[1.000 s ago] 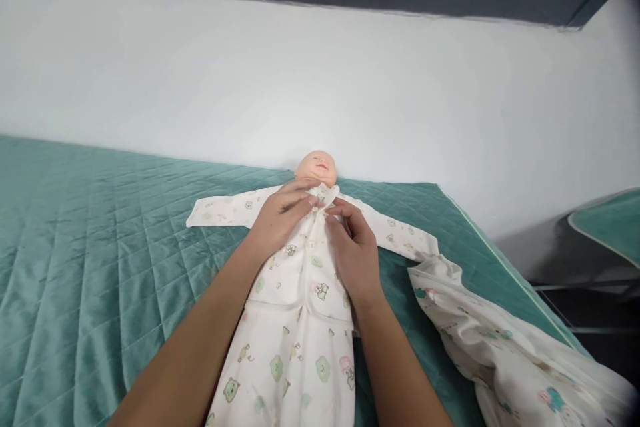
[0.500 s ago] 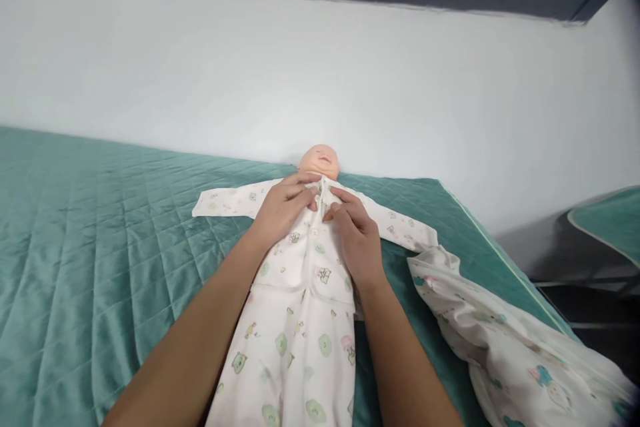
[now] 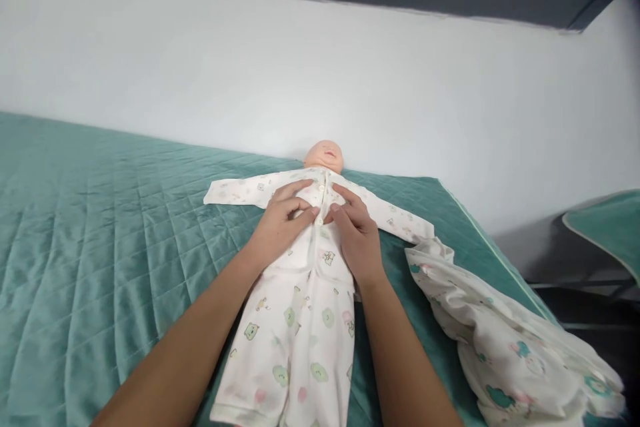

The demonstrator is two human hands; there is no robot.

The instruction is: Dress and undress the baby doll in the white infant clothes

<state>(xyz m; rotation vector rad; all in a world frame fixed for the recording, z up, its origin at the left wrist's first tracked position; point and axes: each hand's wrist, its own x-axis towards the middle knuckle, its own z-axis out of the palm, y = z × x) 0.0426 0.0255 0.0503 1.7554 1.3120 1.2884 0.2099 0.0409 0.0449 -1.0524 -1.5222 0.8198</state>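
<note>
A baby doll lies on its back on a teal quilted bed cover, head toward the wall. It wears a white printed sleepsuit with its sleeves spread out. My left hand and my right hand rest on the doll's chest. Their fingertips meet at the buttoned front strip, where the bent fingers pinch the fabric on either side of a button. Both forearms reach in from the bottom edge.
A second printed white cloth lies crumpled on the bed's right corner, touching the doll's sleeve. The white wall runs right behind the doll's head. Past the bed's right edge a gap drops off, with another teal padded surface beyond it.
Both hands have slid from the collar under the doll's chin down to mid chest along the front strip. The view has tilted, so more of the sleepsuit's legs shows.
</note>
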